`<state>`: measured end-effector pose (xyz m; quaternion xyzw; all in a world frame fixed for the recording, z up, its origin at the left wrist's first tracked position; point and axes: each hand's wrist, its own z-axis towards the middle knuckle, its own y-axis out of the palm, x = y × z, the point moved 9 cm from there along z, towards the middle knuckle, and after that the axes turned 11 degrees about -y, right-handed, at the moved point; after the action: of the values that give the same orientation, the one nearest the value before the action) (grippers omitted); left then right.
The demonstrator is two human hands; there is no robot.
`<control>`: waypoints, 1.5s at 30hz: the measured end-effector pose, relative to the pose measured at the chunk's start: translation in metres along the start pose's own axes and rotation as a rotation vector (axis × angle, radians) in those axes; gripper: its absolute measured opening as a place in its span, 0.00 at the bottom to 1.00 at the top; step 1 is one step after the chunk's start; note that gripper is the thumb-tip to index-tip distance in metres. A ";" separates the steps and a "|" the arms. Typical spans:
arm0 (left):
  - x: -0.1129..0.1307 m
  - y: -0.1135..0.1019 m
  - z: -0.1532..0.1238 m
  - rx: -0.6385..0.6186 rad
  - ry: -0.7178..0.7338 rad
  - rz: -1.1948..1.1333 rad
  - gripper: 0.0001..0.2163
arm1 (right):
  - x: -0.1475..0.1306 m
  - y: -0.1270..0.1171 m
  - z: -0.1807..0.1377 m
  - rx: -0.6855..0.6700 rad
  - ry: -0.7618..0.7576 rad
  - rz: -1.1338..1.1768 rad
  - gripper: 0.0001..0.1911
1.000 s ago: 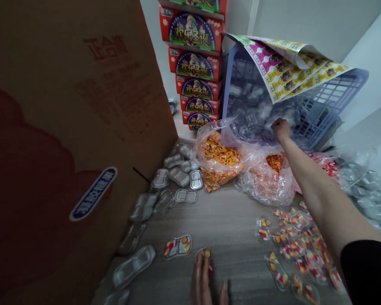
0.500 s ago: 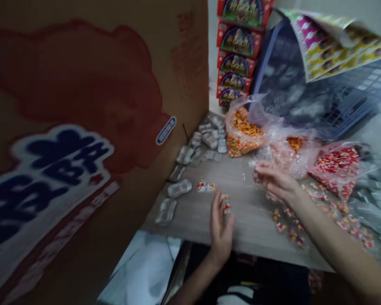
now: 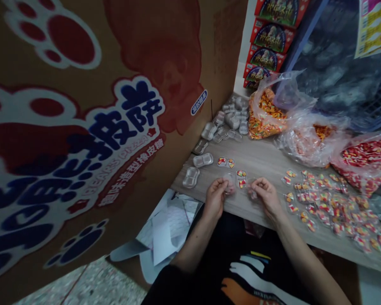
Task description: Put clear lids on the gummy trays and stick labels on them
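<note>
Both hands rest at the near edge of the wooden table (image 3: 266,159). My left hand (image 3: 216,192) is curled, its fingertips pinching a clear car-shaped plastic shell (image 3: 230,183). My right hand (image 3: 264,193) is curled too, pinching something small and clear that I cannot make out. Between the hands lies a filled car shell (image 3: 241,178) with red and orange candy. Another filled shell (image 3: 226,162) lies just beyond. Empty clear shells (image 3: 203,160) sit to the left.
A large printed cardboard box (image 3: 92,127) walls off the left. Bags of candy (image 3: 266,114) and stacked red boxes (image 3: 269,38) stand at the back, with a blue basket (image 3: 336,72) behind. Several filled shells (image 3: 330,199) cover the right. Papers (image 3: 168,224) lie below the table edge.
My right hand came back from the blue basket to the table's near edge. My left hand lifted off the table and pinched a clear shell. The camera tilted down and back.
</note>
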<state>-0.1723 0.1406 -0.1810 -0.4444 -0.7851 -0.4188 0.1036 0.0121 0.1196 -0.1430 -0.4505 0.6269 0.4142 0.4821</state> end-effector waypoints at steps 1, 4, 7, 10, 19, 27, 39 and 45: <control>0.005 -0.008 0.001 0.033 0.018 0.003 0.20 | -0.006 -0.010 0.004 0.051 -0.078 -0.093 0.14; 0.011 -0.021 0.003 0.067 0.006 0.064 0.19 | -0.026 -0.021 0.015 0.134 -0.326 -0.499 0.10; 0.001 -0.013 0.000 -0.026 -0.084 0.127 0.18 | -0.027 -0.015 0.021 0.141 -0.439 -0.813 0.19; -0.013 0.006 -0.005 -0.156 -0.157 0.135 0.16 | -0.023 -0.018 0.019 0.194 -0.484 -0.850 0.22; -0.022 0.022 -0.001 -0.213 -0.188 0.115 0.14 | -0.031 -0.006 0.021 0.116 -0.579 -0.926 0.23; -0.005 -0.010 0.002 -0.069 -0.061 0.102 0.18 | -0.007 0.051 0.026 -0.120 -0.658 -1.252 0.27; -0.004 -0.008 0.003 -0.092 -0.033 0.085 0.17 | 0.013 0.058 0.028 -0.146 -0.570 -1.329 0.32; -0.005 -0.009 0.002 -0.106 -0.030 0.082 0.16 | 0.017 0.065 0.024 -0.237 -0.575 -1.437 0.33</control>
<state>-0.1764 0.1369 -0.1905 -0.4873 -0.7443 -0.4487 0.0852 -0.0472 0.1562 -0.1588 -0.6693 -0.0164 0.1649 0.7243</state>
